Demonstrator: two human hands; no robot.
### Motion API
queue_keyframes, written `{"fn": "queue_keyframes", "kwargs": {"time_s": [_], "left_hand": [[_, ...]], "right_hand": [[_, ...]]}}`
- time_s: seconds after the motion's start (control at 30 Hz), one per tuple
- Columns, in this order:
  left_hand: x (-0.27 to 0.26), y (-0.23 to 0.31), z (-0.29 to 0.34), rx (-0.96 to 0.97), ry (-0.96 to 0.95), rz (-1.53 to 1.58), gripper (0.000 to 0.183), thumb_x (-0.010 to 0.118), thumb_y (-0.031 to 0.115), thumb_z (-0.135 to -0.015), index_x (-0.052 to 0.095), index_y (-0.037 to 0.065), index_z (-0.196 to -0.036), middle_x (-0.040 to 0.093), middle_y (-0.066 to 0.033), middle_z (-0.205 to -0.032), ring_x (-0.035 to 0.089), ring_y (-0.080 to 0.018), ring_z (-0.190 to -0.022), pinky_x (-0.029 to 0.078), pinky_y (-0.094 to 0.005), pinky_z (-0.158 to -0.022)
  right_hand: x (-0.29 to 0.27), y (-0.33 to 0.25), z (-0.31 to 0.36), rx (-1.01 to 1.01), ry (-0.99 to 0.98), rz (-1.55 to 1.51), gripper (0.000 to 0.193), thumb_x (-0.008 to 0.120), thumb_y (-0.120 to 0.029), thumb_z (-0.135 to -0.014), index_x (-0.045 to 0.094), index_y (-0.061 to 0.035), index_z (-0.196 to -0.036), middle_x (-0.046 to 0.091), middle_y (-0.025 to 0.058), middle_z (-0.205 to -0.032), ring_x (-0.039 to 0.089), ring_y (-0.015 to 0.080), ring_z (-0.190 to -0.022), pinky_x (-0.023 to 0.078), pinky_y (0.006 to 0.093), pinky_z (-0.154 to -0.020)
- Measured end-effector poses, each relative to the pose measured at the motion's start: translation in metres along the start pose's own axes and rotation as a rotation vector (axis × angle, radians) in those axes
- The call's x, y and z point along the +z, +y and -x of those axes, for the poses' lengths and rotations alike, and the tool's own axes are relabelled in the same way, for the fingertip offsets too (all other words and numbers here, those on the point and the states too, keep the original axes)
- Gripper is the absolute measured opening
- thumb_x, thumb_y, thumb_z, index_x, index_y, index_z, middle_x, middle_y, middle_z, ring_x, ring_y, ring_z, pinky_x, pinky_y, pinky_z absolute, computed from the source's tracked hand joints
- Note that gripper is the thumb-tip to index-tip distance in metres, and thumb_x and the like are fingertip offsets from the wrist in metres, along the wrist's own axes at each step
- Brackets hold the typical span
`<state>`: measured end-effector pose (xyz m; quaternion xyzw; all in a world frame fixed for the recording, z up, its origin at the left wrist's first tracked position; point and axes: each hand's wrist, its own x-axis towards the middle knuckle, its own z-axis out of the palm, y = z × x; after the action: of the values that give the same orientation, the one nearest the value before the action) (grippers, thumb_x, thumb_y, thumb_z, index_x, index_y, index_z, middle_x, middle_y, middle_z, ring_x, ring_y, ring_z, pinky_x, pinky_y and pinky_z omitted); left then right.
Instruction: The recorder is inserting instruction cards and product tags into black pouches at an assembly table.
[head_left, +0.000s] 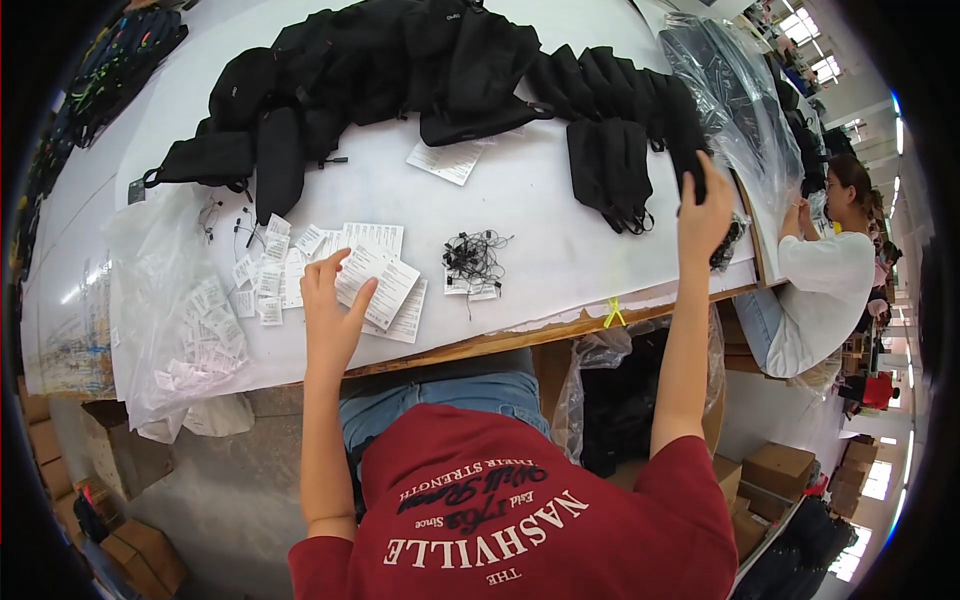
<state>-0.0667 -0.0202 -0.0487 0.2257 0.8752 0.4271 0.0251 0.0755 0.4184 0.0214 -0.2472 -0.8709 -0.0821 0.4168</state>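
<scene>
My left hand (332, 305) is over a loose pile of white printed cards (385, 287) near the table's front edge. Its fingers and thumb are apart, with the thumb touching the top card. At the right, my right hand (706, 215) has its fingers around the near end of a long black pouch (684, 120). That pouch lies at the end of a row of similar black pouches (590, 80). Left of my right hand, a few more black pouches (608, 170) lie together. Between my hands sits a tangle of black tag strings (473, 258) on a small white card.
Black bags (370, 65) are heaped along the back. Small white labels (268, 275) lie left of the cards, beside a clear plastic bag (165, 300) of labels. Plastic-wrapped goods (735, 90) stand far right, where a person in white (825, 285) sits. An open lined box (630, 400) stands below the edge.
</scene>
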Motion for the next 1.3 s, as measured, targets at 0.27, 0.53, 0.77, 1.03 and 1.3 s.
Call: {"fn": "queue_keyframes", "kwargs": {"time_s": [0.27,0.53,0.77,1.03,1.3], "left_hand": [[0.019,-0.013,-0.003,-0.022,-0.066,-0.267,0.076,0.074,0.025,-0.074,0.037,-0.004,-0.135,0.039,-0.0191,-0.120,0.039,-0.0330,-0.109,0.032,-0.0423,-0.097],[0.008,-0.026,0.001,-0.003,0.003,-0.322,0.066,0.072,0.020,-0.075,0.045,0.000,-0.131,0.044,-0.0132,-0.117,0.040,-0.0306,-0.108,0.033,-0.0424,-0.096],[0.006,-0.011,0.003,0.008,0.122,-0.301,0.051,0.072,0.017,-0.073,0.053,0.002,-0.117,0.048,-0.0111,-0.112,0.043,-0.0281,-0.105,0.034,-0.0414,-0.089],[-0.005,-0.006,-0.003,-0.277,-0.115,0.028,0.026,0.069,0.009,-0.078,0.050,-0.001,-0.092,0.055,-0.0080,-0.084,0.054,-0.0227,-0.080,0.041,-0.0327,-0.076],[-0.017,0.010,0.033,-0.434,-0.107,0.941,0.040,0.064,0.008,-0.083,0.052,-0.003,-0.120,0.060,-0.0097,-0.110,0.056,-0.0167,-0.101,0.043,-0.0284,-0.088]], "right_hand": [[0.047,0.013,0.035,0.207,-0.356,-0.035,0.048,0.058,-0.009,-0.081,0.057,-0.0238,-0.126,0.058,0.0137,-0.107,0.057,0.0317,-0.094,0.047,0.0396,-0.082],[0.065,0.036,0.044,0.206,-0.322,-0.068,0.036,0.062,-0.009,-0.078,0.066,-0.0181,-0.113,0.065,0.0107,-0.096,0.061,0.0312,-0.089,0.047,0.0358,-0.083],[0.054,0.017,0.047,0.144,-0.309,0.085,0.039,0.064,-0.013,-0.078,0.064,-0.0194,-0.116,0.059,0.0129,-0.114,0.052,0.0334,-0.107,0.043,0.0406,-0.090],[0.046,-0.115,0.084,0.092,-0.827,-0.682,0.018,0.067,-0.012,-0.078,0.065,-0.0136,-0.096,0.060,0.0053,-0.091,0.055,0.0217,-0.086,0.045,0.0328,-0.075],[0.060,-0.121,0.090,0.003,-0.907,-0.648,0.014,0.066,-0.014,-0.080,0.057,-0.0067,-0.089,0.059,0.0065,-0.087,0.056,0.0196,-0.079,0.046,0.0308,-0.071]]}}
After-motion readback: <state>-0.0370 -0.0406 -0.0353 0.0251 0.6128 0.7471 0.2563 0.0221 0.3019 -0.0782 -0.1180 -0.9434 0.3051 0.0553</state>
